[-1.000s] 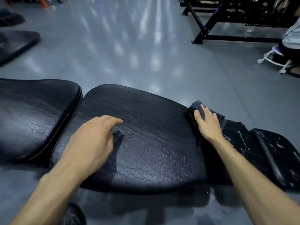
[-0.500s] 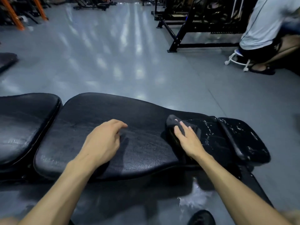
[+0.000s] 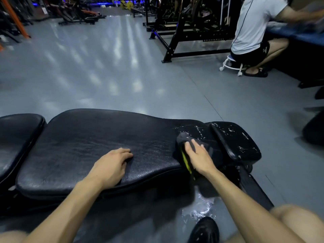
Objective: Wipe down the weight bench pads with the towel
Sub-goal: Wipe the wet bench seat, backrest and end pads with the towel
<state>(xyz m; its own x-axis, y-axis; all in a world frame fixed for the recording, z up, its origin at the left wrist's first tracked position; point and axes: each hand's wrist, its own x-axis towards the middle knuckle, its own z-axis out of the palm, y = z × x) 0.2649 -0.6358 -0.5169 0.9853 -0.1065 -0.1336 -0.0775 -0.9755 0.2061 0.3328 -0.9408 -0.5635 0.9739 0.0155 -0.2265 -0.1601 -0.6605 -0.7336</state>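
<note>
since the earlier frames, right hand [image 3: 199,156] and towel [image 3: 185,146] have shifted along the narrow end of the long pad [image 3: 98,144], fingers straight and slightly spread, pressing flat. left hand [image 3: 111,166] rests on the pad, fingers apparently loosely bent, holding nothing.

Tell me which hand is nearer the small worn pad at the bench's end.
Right. The right hand presses the towel flat just beside the small worn pad. The left hand rests on the long middle pad, well further from it.
</note>
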